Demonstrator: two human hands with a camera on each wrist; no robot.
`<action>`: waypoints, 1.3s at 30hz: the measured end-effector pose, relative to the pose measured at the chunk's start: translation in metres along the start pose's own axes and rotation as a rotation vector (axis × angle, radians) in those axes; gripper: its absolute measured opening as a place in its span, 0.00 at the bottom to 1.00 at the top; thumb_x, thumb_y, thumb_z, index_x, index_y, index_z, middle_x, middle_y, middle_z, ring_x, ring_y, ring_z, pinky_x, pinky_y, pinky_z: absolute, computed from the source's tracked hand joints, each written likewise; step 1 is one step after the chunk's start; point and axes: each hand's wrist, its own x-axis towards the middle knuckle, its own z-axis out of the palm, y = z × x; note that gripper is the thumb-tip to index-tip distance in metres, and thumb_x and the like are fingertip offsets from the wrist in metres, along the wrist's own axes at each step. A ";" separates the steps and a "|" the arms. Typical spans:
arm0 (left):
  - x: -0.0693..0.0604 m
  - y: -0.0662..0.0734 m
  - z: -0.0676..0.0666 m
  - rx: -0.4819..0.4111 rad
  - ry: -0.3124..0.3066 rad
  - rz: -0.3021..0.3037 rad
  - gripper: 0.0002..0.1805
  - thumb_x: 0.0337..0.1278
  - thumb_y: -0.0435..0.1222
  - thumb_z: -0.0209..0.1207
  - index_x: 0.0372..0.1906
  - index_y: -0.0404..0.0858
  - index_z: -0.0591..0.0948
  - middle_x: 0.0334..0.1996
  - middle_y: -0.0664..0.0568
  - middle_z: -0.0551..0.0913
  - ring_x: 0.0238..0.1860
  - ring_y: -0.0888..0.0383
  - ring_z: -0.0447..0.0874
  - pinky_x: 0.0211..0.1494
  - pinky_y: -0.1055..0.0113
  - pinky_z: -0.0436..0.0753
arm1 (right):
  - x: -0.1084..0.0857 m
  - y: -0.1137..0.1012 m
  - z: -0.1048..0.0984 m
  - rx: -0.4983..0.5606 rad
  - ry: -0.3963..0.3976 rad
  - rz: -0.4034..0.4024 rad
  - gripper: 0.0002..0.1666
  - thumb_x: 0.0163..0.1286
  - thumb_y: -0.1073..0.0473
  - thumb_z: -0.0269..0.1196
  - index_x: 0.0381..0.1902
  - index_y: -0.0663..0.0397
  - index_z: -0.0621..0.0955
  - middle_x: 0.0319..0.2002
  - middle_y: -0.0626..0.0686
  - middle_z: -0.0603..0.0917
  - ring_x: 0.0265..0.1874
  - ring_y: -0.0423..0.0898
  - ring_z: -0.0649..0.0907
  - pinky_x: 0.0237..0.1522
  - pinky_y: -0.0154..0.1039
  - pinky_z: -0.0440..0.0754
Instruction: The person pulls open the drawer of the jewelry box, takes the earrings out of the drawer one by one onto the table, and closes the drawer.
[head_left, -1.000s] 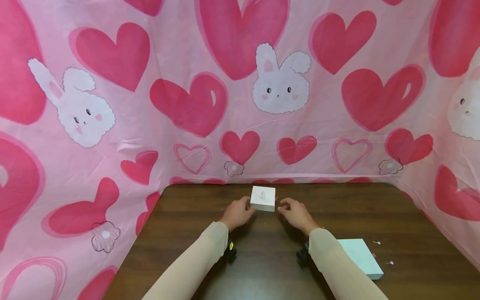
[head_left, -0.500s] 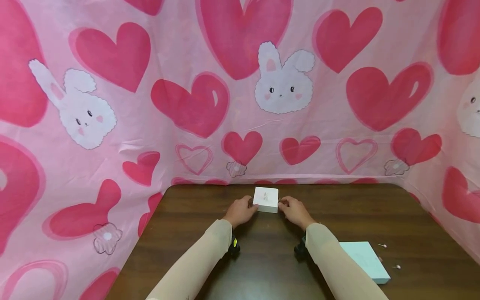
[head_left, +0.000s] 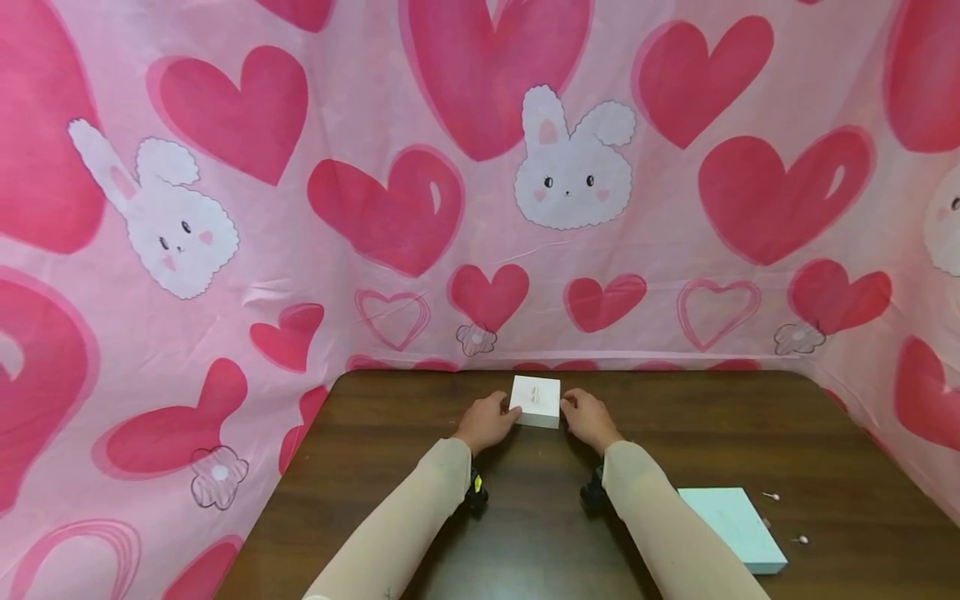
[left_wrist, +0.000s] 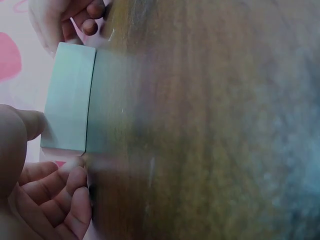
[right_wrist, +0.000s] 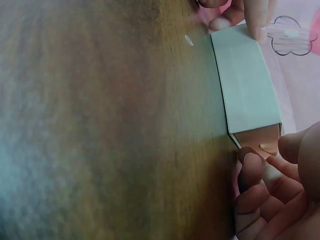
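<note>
A small white box [head_left: 536, 400] with faint print on its lid lies near the table's far edge. From its left side my left hand [head_left: 486, 421] grips it; in the left wrist view, the thumb of that hand [left_wrist: 45, 190] lies on the box's long side [left_wrist: 70, 100] and its fingers bend at the near end. At the opposite end is my right hand [head_left: 592, 417]. In the right wrist view, a small loop [right_wrist: 268, 150] shows on the box's pinkish end face, and the right hand [right_wrist: 280, 195] has bent fingers beside it, thumb and fingertips apart.
A larger pale box [head_left: 735, 529] lies at the right of the brown table [head_left: 525, 517], partly behind the right sleeve. Two small pins with round heads [head_left: 802, 540] lie beside it. A pink heart-patterned cloth [head_left: 420, 325] hangs behind the table.
My right hand has come in close to the box's right end from slightly farther away. My left thumb has moved onto the box's front corner. The view has shifted slightly.
</note>
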 end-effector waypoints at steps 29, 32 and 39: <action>-0.010 -0.001 0.004 -0.119 0.054 0.087 0.22 0.66 0.48 0.58 0.56 0.38 0.82 0.51 0.49 0.83 0.52 0.52 0.81 0.56 0.55 0.76 | -0.004 -0.003 0.006 -0.121 0.089 -0.034 0.11 0.72 0.62 0.55 0.42 0.61 0.83 0.38 0.55 0.84 0.36 0.52 0.79 0.44 0.51 0.76; -0.015 0.000 0.001 -0.124 0.038 0.087 0.21 0.66 0.48 0.59 0.55 0.38 0.83 0.50 0.49 0.84 0.51 0.53 0.81 0.54 0.55 0.77 | -0.008 -0.004 0.006 -0.126 0.085 -0.030 0.12 0.72 0.62 0.55 0.43 0.61 0.83 0.38 0.55 0.84 0.36 0.52 0.79 0.44 0.50 0.76; -0.024 -0.001 -0.002 -0.111 0.005 0.091 0.21 0.65 0.47 0.60 0.55 0.37 0.83 0.50 0.49 0.84 0.49 0.54 0.81 0.54 0.56 0.77 | -0.017 -0.001 0.010 -0.136 0.081 -0.038 0.13 0.71 0.60 0.56 0.45 0.62 0.83 0.40 0.56 0.84 0.38 0.52 0.81 0.45 0.52 0.77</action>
